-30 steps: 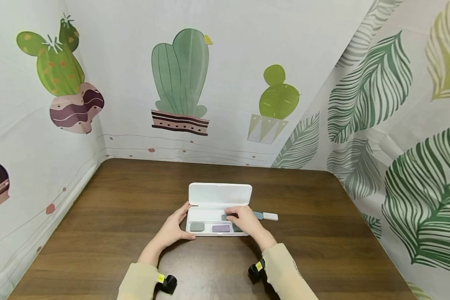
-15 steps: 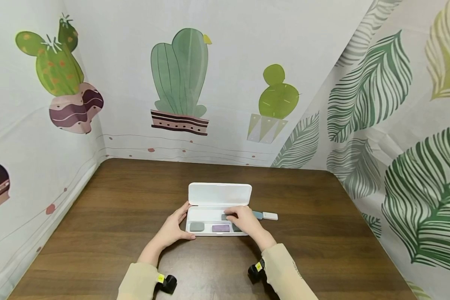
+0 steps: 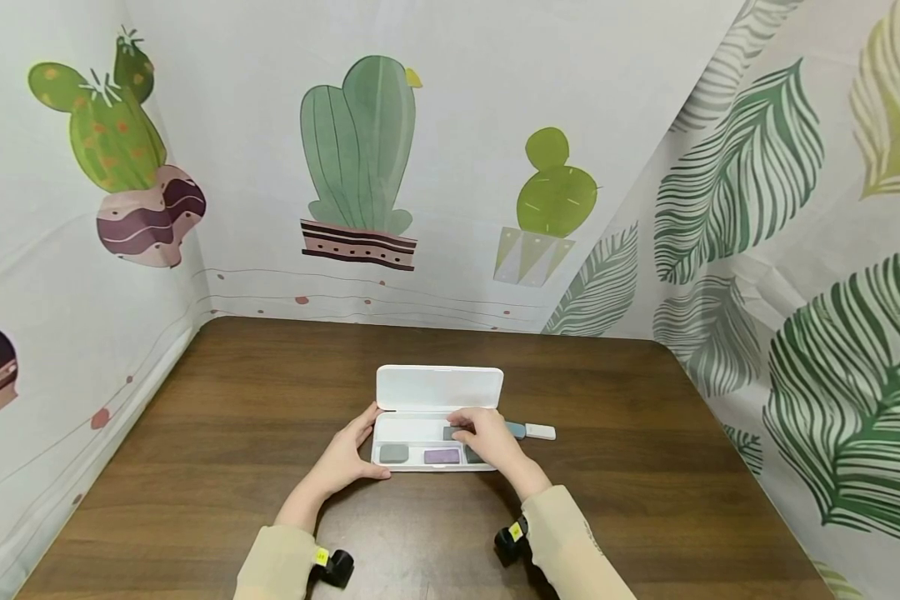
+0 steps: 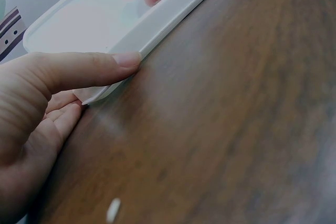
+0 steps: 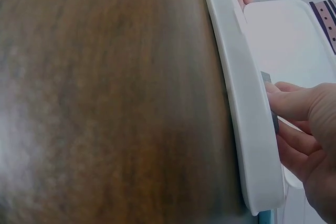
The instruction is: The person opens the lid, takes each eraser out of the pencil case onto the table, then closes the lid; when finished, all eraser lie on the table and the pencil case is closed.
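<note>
A white pencil case (image 3: 408, 428) lies on the table with its lid (image 3: 439, 388) raised at the back. My left hand (image 3: 339, 458) holds the case's left end, thumb at the front edge and fingers around the far side. Inside the back compartment, my right hand (image 3: 489, 437) pinches a grey rectangular block (image 3: 448, 433) between thumb and fingers; a dark edge of this block (image 5: 275, 121) shows in the right wrist view. The front row contains a grey-green block (image 3: 394, 453), a purple block (image 3: 442, 457) and a dark block (image 3: 472, 455), which the right hand partly covers.
Right of the case lies a slim blue and white stick-shaped item (image 3: 540, 432), its left part hidden behind the right hand. The brown wooden table (image 3: 270, 375) meets cloth walls (image 3: 465, 83) printed with cacti and leaves at the back and sides.
The right hand's fingers have shifted very slightly up over the back compartment. My left hand and the case have stayed in place.
</note>
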Motion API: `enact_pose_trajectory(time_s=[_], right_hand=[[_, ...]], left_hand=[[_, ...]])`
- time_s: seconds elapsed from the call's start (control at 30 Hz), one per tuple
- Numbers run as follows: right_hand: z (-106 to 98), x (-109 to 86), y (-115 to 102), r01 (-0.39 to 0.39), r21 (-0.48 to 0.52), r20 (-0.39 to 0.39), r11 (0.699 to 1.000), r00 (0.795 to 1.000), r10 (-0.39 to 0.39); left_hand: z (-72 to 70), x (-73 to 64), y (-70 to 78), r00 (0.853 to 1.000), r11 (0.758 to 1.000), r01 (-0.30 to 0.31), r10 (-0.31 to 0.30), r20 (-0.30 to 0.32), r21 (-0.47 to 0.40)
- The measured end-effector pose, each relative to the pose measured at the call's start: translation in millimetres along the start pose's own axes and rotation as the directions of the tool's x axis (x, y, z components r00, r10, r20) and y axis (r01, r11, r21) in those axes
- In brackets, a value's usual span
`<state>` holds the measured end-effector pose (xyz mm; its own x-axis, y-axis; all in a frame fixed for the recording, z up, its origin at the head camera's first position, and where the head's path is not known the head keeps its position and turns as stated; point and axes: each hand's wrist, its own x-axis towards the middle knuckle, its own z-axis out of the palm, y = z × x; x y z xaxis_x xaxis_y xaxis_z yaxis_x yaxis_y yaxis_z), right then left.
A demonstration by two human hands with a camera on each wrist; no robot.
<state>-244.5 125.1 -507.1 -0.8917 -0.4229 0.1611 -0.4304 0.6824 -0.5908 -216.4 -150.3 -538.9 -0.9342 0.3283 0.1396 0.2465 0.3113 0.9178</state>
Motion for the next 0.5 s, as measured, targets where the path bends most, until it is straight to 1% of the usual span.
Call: enact_pose_trajectory(time_s=[0.1,0.3,0.4,0.5], right_hand=[[0.0,0.5,0.3,-0.006,0.013,0.001,1.000,1.000,0.006],[-0.5,0.4,1.4,-0.010,0.033,0.009,0.999,1.000,0.010],[-0.6,0.4,1.9,-0.006,0.035,0.013,0.999,1.000,0.005],[-0.4,0.4,2.6,-0.006,0.043,0.014,0.999,1.000,0.006]], left_hand=[[0.0,-0.2,0.0,1.000,1.000,-0.009,0.009,0.002,0.007],[0.3,0.1,0.3,1.000,1.000,0.007,-0.007,0.001,0.004],[0.1,0.2,-0.4,1.000,1.000,0.006,-0.006,0.006,0.015],[0.1,0.3,-0.2,1.000,1.000,0.005,-0.006,0.006,0.008]])
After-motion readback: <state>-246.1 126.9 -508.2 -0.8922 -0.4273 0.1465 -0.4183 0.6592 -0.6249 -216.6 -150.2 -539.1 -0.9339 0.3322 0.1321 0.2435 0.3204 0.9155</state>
